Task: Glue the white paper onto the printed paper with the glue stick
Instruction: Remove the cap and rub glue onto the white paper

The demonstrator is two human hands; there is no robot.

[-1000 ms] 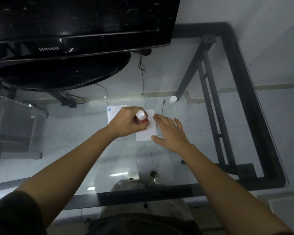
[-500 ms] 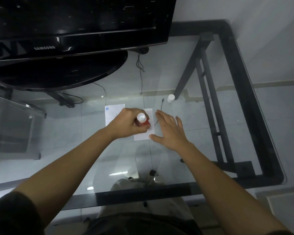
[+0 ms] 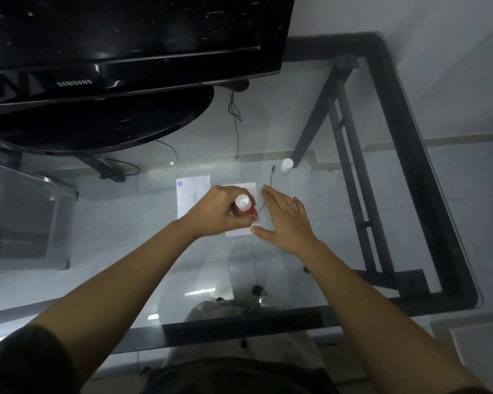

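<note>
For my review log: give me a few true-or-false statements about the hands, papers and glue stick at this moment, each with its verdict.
1. The left hand holds the glue stick over the white paper. True.
2. The right hand is curled into a fist. False: it lies flat with straight fingers at the white paper's right edge.
3. A white cap stands on the table, beyond the right hand. True.
4. The printed paper lies to the right of the white paper. False: it lies to its left, partly under the left hand.
</note>
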